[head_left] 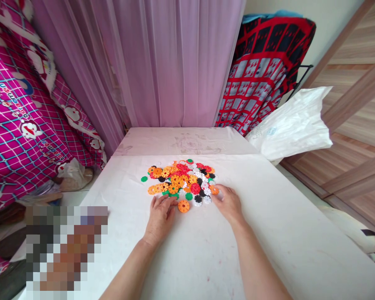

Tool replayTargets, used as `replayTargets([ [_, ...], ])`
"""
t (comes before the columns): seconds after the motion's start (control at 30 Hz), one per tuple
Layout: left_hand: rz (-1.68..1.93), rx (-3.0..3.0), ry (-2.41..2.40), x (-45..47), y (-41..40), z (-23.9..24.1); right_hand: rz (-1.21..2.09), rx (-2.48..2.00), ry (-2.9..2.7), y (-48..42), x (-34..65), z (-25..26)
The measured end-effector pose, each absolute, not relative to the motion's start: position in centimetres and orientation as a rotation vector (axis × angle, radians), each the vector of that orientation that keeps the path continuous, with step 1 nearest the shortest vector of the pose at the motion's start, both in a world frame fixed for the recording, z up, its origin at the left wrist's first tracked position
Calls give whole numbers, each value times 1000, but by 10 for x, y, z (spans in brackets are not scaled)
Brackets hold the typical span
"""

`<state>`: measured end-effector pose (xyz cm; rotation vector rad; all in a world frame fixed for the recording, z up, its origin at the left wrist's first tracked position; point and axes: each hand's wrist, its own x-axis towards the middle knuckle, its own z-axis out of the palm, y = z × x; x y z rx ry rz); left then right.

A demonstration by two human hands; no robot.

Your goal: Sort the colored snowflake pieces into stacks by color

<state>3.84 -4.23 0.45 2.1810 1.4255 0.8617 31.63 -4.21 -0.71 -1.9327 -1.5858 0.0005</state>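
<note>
A heap of notched plastic building discs (177,181) in orange, red, green, black and white lies on the white-covered table (199,250). My left hand (161,214) rests at the heap's near left edge, fingers loosely bent and apart. Just right of its fingertips lies a single orange disc (184,206), flat and a little away from the heap. On the other side, my right hand (230,203) is at the heap's right edge with thumb and fingers spread. Its fingertips are at another orange disc (214,190), which appears to lie on the table.
One green disc (144,179) lies apart at the left. Beyond the table hangs a purple curtain (175,62). A white plastic bag (296,123) stands by the far right corner, near a wooden door (346,125). Pink patterned cloth (34,104) hangs at left; a pixelated patch covers the lower left.
</note>
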Motion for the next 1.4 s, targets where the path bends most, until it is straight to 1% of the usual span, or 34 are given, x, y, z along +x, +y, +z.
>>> replayTargets([
  [0.1,874,2180,1423,38,-42,5,-42,-1928,-1598,-40,308,-5],
  [0.3,865,2182,1426,39,-43,6,-22,-1948,-1533,-37,312,-9],
  [0.47,869,2192,1427,39,-43,6,-42,-1791,-1403,-47,301,2],
  [0.53,866,2198,1421,39,-43,6,-49,-1642,-1478,-54,283,12],
  [0.63,855,2198,1422,39,-43,6,66,-1426,-1755,-63,249,25],
  [0.7,848,2196,1419,39,-43,6,114,-1375,-1858,-66,232,28],
  [1.1,784,2183,1444,41,-45,13,196,-1388,-1941,-63,216,23],
  [1.4,784,2208,1460,41,-46,13,192,-1447,-1972,-64,213,20],
])
